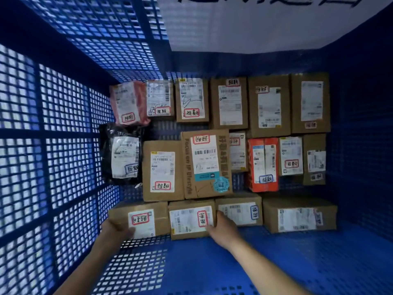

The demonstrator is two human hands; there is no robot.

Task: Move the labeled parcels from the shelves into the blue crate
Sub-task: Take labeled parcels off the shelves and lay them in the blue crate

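Note:
I look down into the blue crate (276,262), whose floor holds several labeled parcels in rows. My left hand (116,229) grips the near left corner of a brown box (140,218) in the front row. My right hand (223,228) rests on the right end of the neighbouring brown box (189,220), fingers wrapped over its edge. Both boxes sit on the crate floor, side by side and touching. Each carries a white shipping label and a red-framed handwritten sticker.
Behind lie a black bag parcel (121,154), a pink bag (128,103), an orange box (263,165) and several brown cartons. Perforated blue walls (53,145) enclose the left and back. A white sheet (265,24) hangs on the far wall. Bare crate floor lies at the front right.

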